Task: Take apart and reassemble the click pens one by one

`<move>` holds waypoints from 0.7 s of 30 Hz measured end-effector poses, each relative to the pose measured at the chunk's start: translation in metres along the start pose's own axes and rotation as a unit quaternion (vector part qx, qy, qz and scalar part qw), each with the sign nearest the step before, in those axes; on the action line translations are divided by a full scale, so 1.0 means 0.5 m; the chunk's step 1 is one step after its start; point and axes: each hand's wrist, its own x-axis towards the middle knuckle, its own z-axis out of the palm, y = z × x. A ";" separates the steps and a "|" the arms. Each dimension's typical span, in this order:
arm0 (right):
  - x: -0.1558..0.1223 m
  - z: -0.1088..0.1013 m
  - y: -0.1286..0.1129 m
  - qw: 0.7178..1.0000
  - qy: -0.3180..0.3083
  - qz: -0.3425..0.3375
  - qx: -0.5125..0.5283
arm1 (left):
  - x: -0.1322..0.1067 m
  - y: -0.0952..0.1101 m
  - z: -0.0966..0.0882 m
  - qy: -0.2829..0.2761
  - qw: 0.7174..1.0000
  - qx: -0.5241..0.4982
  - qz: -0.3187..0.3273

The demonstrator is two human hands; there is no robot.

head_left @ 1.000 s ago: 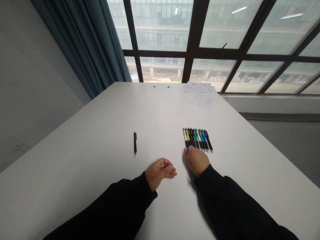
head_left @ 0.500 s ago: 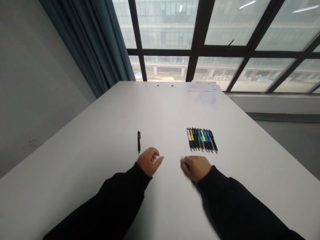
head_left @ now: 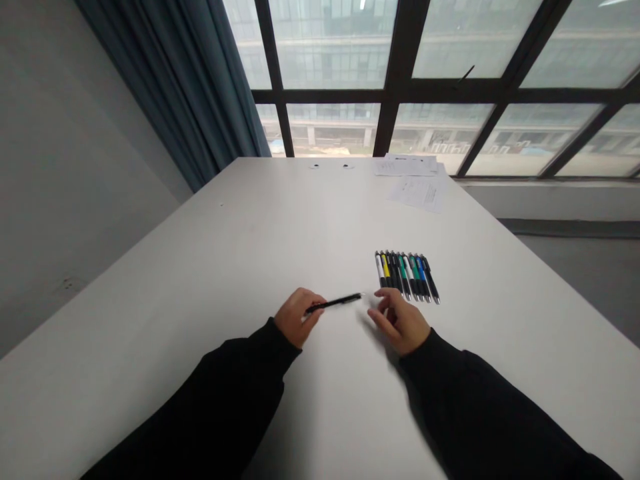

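Pinched by one end in my left hand (head_left: pixel 299 317) is a black pen (head_left: pixel 341 301), held nearly level with its free end pointing right. My right hand (head_left: pixel 400 321) is just past that end, thumb and fingers apart, holding nothing. Behind the right hand lies a row of pens (head_left: pixel 407 277) side by side on the table, with white, yellow, black, green and blue barrels. The fingers of that hand cover the lower ends of the leftmost pens.
The white table (head_left: pixel 280 227) runs back toward the window. Paper sheets (head_left: pixel 415 190) lie at its far right corner. Two small holes are near the back edge. A blue curtain (head_left: pixel 185 87) hangs at the far left, next to a grey wall.
My left hand has picked up the black pen from the table and turned it crosswise. My right hand has opened its fingers and shifted slightly right.
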 end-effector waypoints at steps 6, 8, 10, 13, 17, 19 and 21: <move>-0.001 -0.001 0.015 0.996 -0.004 -0.039 0.085 | -0.005 0.031 0.010 0.015 0.994 -0.110 -0.004; -0.003 0.000 0.014 0.992 -0.014 -0.023 0.126 | -0.005 0.022 0.007 0.020 0.991 -0.130 -0.038; -0.004 -0.001 0.008 0.989 -0.019 -0.009 0.146 | -0.004 0.018 0.006 0.023 0.985 -0.150 -0.084; -0.004 -0.003 -0.002 0.990 -0.016 0.017 0.141 | -0.005 0.022 0.008 0.033 0.962 -0.215 -0.164; -0.003 -0.004 -0.007 0.987 -0.005 0.052 0.151 | -0.002 0.030 0.009 0.053 0.900 -0.361 -0.240; -0.003 -0.004 -0.005 0.984 -0.001 0.065 0.164 | 0.002 0.030 0.006 0.069 0.872 -0.408 -0.261; -0.002 -0.003 -0.002 0.983 0.006 0.069 0.168 | 0.006 0.028 0.002 0.080 0.849 -0.442 -0.278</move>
